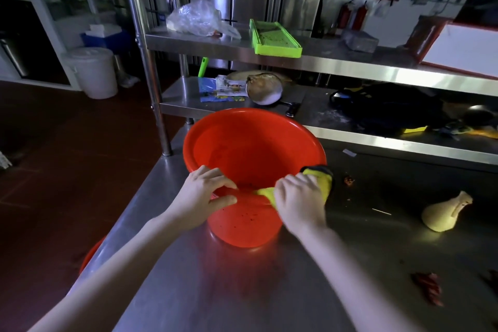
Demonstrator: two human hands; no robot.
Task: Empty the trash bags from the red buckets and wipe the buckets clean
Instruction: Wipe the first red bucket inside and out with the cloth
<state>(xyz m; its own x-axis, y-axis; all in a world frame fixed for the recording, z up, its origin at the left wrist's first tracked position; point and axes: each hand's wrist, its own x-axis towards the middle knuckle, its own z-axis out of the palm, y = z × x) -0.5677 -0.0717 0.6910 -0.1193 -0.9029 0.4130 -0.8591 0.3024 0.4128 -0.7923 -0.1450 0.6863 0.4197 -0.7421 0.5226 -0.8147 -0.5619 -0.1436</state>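
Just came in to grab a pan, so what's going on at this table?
A person is wiping a red bucket on the steel table. The left hand steadies the near rim while the right hand presses a yellow cloth over it. No bag is inside; dark specks still dot the outside.

The red bucket [253, 159] is glossy, smooth plastic, speckled dark on its outer wall. At its 4 o'clock rim lies a soft yellow cloth [320, 183]. The table [215, 291] beneath is brushed, reflective steel.
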